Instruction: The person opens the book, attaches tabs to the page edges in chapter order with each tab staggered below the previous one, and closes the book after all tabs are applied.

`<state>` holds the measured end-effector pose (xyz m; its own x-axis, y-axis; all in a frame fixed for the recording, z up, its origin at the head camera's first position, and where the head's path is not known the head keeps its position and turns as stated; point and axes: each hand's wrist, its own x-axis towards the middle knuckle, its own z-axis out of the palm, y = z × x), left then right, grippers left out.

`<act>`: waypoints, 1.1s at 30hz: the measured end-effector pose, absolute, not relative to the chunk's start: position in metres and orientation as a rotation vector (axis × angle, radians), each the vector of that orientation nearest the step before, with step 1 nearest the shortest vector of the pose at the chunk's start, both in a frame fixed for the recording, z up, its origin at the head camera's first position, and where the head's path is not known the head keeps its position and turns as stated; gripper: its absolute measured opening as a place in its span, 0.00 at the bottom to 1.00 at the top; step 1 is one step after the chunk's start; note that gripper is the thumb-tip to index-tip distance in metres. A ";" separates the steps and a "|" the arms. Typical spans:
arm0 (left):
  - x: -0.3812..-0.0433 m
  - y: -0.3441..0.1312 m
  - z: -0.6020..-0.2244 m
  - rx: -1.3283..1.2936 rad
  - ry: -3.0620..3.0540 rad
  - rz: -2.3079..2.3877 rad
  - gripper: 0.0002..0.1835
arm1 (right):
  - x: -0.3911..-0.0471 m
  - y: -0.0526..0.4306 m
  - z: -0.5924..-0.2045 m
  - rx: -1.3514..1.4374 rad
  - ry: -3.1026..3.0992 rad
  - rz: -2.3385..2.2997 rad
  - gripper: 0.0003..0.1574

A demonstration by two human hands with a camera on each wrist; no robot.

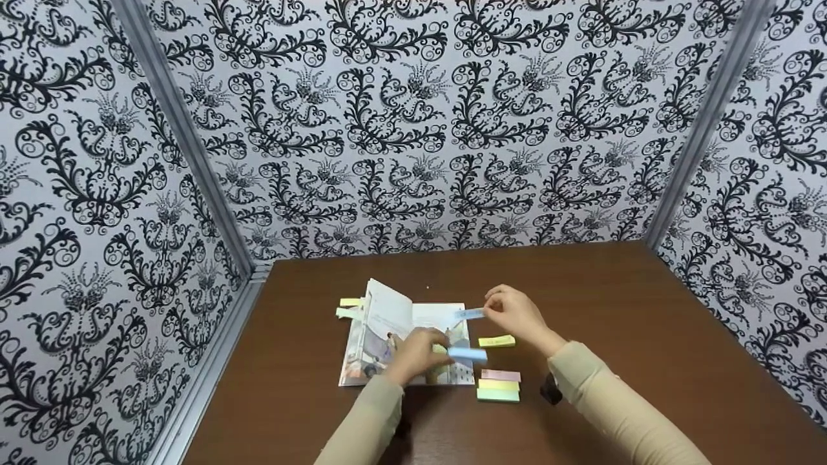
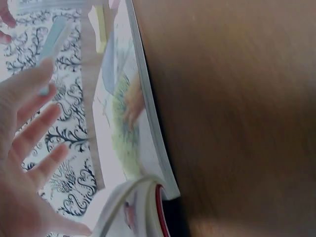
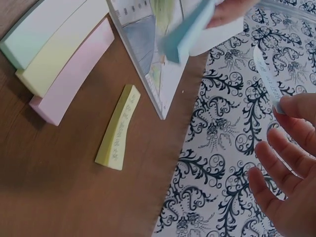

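Note:
An illustrated book (image 1: pixel 439 313) lies open on the table, its left pages partly raised. Over the right page, my left hand (image 1: pixel 420 352) pinches a blue sticky note pad (image 1: pixel 468 354) between thumb and finger; the same pad (image 3: pixel 185 34) shows at the top of the right wrist view. My right hand (image 1: pixel 515 315) pinches one end of a single blue sticky note (image 3: pixel 268 81) with writing on it, held above the book's right edge. The note's free end points left in the head view. The right hand's other fingers (image 3: pixel 276 168) are loosely bent.
A yellow sticky note pad (image 1: pixel 497 341) with writing lies right of the book. Closer in are pink (image 1: pixel 501 375), yellow (image 1: pixel 499 385) and green (image 1: pixel 498 394) pads side by side. Yellow and pale green tabs (image 1: pixel 349 313) stick out of the book's left side. Patterned walls (image 1: pixel 413 129) enclose the brown table (image 1: pixel 614 310).

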<state>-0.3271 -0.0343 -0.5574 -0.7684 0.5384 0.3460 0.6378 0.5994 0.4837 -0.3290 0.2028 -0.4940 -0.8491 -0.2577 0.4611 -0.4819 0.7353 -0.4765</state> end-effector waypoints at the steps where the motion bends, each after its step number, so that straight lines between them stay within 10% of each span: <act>1: -0.325 -0.033 -0.557 -1.056 -2.663 -0.930 0.10 | -0.329 0.204 -0.495 0.563 -2.573 0.855 0.04; 15: -0.303 -0.010 -0.561 -1.532 -2.706 -0.841 0.10 | -0.331 0.218 -0.501 0.452 -2.617 0.883 0.04; 33: -0.292 0.005 -0.573 -1.299 -3.022 -0.778 0.15 | -0.330 0.228 -0.508 0.405 -2.647 0.879 0.04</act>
<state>-0.2919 0.0049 -0.5725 -0.6805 0.7319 -0.0368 0.6232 0.6044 0.4964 -0.3299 0.2280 -0.5085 -0.9080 -0.1636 0.3856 -0.3618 0.7703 -0.5251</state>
